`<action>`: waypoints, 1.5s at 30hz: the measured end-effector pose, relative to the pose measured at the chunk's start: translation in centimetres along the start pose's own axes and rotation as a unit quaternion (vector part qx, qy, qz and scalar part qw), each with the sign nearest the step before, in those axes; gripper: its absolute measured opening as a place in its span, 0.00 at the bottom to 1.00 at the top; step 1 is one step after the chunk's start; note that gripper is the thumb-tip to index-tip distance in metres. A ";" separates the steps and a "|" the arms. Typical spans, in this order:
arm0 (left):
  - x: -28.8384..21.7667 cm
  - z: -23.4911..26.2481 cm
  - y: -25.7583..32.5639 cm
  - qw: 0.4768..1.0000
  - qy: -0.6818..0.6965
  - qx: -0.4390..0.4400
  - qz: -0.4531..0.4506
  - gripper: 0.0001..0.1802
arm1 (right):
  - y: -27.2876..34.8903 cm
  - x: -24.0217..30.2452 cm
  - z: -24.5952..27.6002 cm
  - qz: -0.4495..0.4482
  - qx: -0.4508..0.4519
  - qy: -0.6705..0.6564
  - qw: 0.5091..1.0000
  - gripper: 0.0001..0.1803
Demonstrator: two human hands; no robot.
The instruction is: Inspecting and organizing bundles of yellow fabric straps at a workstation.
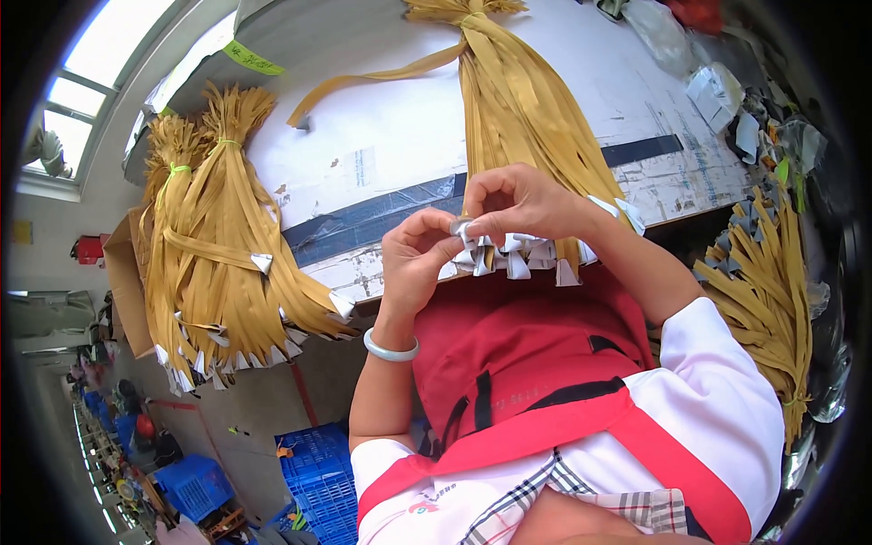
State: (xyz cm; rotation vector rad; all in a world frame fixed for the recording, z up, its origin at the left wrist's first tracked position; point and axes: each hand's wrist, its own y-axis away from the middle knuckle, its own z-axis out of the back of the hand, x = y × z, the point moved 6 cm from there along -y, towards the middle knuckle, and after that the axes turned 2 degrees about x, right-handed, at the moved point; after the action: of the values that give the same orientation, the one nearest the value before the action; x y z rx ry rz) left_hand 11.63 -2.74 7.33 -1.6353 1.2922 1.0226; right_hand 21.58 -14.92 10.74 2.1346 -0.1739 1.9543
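A long bundle of mustard-yellow straps [522,104], tied near its far end, lies across the table toward me. The straps' near ends carry white and grey tips [518,263] that hang over the table edge. My left hand [420,259], with a pale bangle on its wrist, pinches the tip of one strap between thumb and fingers. Beside it, my right hand [520,204] pinches the same small grey-white tip [464,231]. The fingers partly cover this tip, so its details are hidden. One loose strap [377,80] bends out leftward from the tied end.
More tied yellow straps [232,209] drape over the table's left edge, by a cardboard box [127,282]. Another strap bundle [767,300] hangs at right, near plastic bags [658,36]. Dark tape [372,222] crosses the worn white tabletop [341,145]. A blue crate [318,477] stands below.
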 end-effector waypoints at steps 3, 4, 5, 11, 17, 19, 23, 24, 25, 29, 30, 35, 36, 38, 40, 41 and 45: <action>0.3 0.1 0.8 0.995 -0.040 -0.083 -0.026 0.07 | 0.2 1.1 -1.1 0.120 -0.108 0.243 0.956 0.07; 0.6 -0.3 0.7 0.996 -0.040 -0.081 -0.025 0.07 | -0.2 0.3 -1.2 0.120 -0.111 0.243 0.956 0.07; -0.1 -0.3 1.0 0.964 -0.210 -0.126 -0.103 0.07 | -0.3 -0.1 -1.4 0.184 -0.167 0.325 0.912 0.07; -1.4 -2.1 1.1 0.987 -0.115 -0.088 -0.071 0.10 | 0.2 -1.4 0.6 0.181 -0.216 0.227 0.932 0.06; -2.3 0.0 0.6 0.973 -0.216 0.004 -0.082 0.07 | 1.0 -0.9 -1.1 0.163 -0.154 0.078 0.971 0.03; -2.0 -0.1 0.9 0.961 -0.261 0.002 -0.093 0.06 | 1.2 -2.8 -0.6 0.054 -0.167 -0.066 0.982 0.07; -0.6 -1.4 1.5 0.959 -0.262 -0.008 -0.111 0.06 | 1.4 -4.0 -1.2 0.084 -0.158 -0.045 0.983 0.10; -0.6 -1.4 1.6 0.959 -0.261 -0.007 -0.108 0.06 | 1.4 -4.0 -1.0 0.082 -0.160 -0.046 0.983 0.10; -1.5 -0.9 1.7 0.967 -0.224 -0.035 -0.120 0.05 | 1.4 -3.6 -0.8 0.078 -0.165 -0.042 0.982 0.11; -6.4 7.3 1.7 0.922 -0.130 -0.307 -0.198 0.06 | 2.5 -1.2 1.9 0.104 -0.235 -0.005 0.966 0.10; -8.1 9.7 2.3 0.873 -0.126 -0.416 -0.222 0.09 | 2.8 -1.1 3.1 0.103 -0.260 -0.018 0.960 0.10; -2.3 8.0 2.8 0.881 -0.419 -0.189 -0.112 0.06 | 4.7 -2.3 1.5 0.043 -0.245 0.081 0.965 0.07; -1.0 4.4 2.5 0.870 -0.467 -0.116 -0.110 0.06 | 4.9 -2.5 1.2 0.042 -0.246 0.081 0.965 0.07; 2.2 1.6 2.4 0.860 -0.493 -0.111 -0.065 0.10 | 5.1 -1.9 0.7 0.084 -0.251 0.145 0.954 0.07; 3.7 1.2 2.0 0.876 -0.467 -0.106 -0.054 0.11 | 5.6 -0.8 1.1 0.114 -0.269 0.252 0.923 0.07; 3.5 0.9 1.8 0.859 -0.490 -0.123 -0.088 0.10 | 6.0 -0.8 1.7 0.105 -0.287 0.267 0.914 0.07; 2.9 -4.0 -0.1 0.813 -0.560 -0.051 -0.148 0.12 | 6.7 -1.2 3.7 0.059 -0.324 0.235 0.914 0.07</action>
State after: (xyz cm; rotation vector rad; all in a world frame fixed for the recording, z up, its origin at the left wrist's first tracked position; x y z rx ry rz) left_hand 12.62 -7.41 6.07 -0.9021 0.1721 1.5025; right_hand 23.33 -22.44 9.91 1.2292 -0.7511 2.0257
